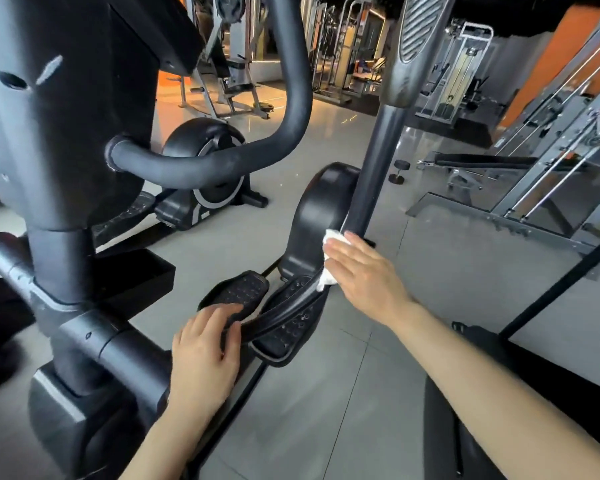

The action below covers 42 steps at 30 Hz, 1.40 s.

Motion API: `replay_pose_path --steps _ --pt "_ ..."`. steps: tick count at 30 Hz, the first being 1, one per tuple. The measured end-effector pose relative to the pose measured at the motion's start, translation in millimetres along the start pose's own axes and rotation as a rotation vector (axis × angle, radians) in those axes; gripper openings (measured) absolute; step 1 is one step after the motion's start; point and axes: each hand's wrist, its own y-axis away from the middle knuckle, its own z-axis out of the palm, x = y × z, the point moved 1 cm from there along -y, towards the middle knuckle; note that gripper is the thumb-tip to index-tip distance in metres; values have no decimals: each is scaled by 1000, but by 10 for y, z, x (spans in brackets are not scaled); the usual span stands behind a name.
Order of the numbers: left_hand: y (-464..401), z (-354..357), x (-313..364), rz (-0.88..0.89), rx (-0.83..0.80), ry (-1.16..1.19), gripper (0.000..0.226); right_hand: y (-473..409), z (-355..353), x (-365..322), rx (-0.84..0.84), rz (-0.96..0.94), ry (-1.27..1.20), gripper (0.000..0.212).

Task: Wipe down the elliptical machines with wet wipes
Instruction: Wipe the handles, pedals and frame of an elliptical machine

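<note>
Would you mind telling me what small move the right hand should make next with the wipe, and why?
Probably slide the right hand up the arm. Its flat fingers press the wipe against the arm's lower end, so the stretch above looks unwiped, while the left hand rests on the pedal, seemingly steadying it.

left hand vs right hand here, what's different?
The right hand presses a white wet wipe flat against the elliptical's swing arm with straight fingers; the left hand has no wipe. The left hand sits lower, its fingers resting over the edge of a foot pedal. Both are bare and touch the same machine.
</note>
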Motion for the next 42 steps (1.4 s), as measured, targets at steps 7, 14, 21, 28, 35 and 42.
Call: replay_pose_path --steps 7,14,21,28,35,42 --pt "375 -110 -392 4 75 -319 38 231 412 -1556 15 363 -567 22" --pt "582 -38 -555 66 114 -367 39 -287 -42 -1066 297 344 -608 44" --pt "610 -29 -553 51 136 -325 38 313 578 -967 71 115 -273 25" --pt "763 -303 -509 -244 137 -53 40 -7 493 -2124 58 312 -867 29" --pt "859 -1145 -665 -588 326 633 47 -565 -340 -2986 -114 531 -1655 23" --pt "1233 -1981 -1471 -784 266 767 38 -953 -140 -4232 -637 933 -1733 32"
